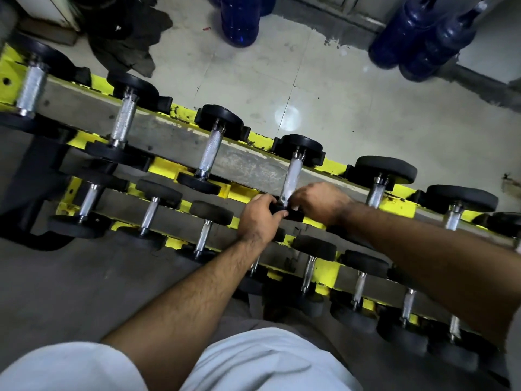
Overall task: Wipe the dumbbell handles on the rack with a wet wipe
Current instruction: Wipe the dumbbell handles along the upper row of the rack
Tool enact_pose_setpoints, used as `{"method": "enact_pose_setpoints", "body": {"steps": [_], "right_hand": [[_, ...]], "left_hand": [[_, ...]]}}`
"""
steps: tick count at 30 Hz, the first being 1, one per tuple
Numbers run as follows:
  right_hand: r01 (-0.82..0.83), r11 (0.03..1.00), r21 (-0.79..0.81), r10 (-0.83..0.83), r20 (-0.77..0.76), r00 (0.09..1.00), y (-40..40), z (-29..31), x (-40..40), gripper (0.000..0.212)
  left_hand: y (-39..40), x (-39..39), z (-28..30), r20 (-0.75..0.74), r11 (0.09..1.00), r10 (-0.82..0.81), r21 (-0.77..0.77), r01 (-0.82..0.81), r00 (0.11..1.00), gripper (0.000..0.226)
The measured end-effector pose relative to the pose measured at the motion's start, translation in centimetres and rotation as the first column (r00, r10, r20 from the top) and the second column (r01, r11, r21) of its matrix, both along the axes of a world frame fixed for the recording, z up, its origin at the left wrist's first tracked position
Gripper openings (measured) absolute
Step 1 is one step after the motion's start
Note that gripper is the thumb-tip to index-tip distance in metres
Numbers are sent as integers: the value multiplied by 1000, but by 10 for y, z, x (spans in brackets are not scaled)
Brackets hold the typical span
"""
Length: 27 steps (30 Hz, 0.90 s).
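On the top tier of the yellow rack [400, 203], both hands meet at the near end of the fourth dumbbell [291, 176] from the left. Left hand [260, 218] has fingers curled over the near black weight head, gripping it, apparently to steady it. Right hand [320, 203] is curled in at the bottom of the chrome handle [290, 179], fingertips pinched close to the bar; a small pale bit shows at the fingertips, could be the wet wipe, but can't tell for sure, the wipe itself isn't clearly visible. Handle lies across the concrete-grey shelf gap, far head seated in its cradle. Judging by position, the step in hand is the wipe of this handle, at or near its lower end. Can't judge which handles are already done; none look visibly wet. Two more dumbbells sit to the right on the top tier, three to the left, plus the full lower tiers under the forearms. Next move likely calls for wrapping the wipe round the bar and running it up the full knurled length toward the far head, with the left hand holding the weight against rolling, then shifting to the neighbouring dumbbell [379, 183] on the right. Blue water jugs [239, 21] stand on the tiled floor behind the rack.
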State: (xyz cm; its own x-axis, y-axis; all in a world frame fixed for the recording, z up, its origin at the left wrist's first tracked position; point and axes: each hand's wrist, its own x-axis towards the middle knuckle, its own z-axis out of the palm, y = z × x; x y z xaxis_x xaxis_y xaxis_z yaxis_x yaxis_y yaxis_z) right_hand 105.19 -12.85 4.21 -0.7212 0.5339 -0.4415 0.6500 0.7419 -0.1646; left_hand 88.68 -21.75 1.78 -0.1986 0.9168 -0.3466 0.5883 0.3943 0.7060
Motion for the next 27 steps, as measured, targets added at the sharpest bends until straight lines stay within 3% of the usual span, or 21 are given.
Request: {"method": "enact_pose_setpoints", "body": {"steps": [3,9,18,23,27], "right_hand": [[194,977,-83,-193,17,981,-4,12,9,33],[445,882,-155,-469,-216,856,-17,28,41,36],[559,804,-204,-589,-398,703,-26,36,121,29],[464,867,-180,-497,-379,781,-40,34,171,32],[514,836,-191,-542,-428,723,-44,30,201,29]], "left_hand": [[-4,3,7,-119,999,-43,18,45,992,27],[-10,27,19,-312,954,-209,144,264,927,22],[-19,116,31,-343,950,-217,139,278,914,25],[-28,177,28,-325,963,-205,101,250,923,32],[-34,210,30,-290,976,-170,85,203,942,26]]}}
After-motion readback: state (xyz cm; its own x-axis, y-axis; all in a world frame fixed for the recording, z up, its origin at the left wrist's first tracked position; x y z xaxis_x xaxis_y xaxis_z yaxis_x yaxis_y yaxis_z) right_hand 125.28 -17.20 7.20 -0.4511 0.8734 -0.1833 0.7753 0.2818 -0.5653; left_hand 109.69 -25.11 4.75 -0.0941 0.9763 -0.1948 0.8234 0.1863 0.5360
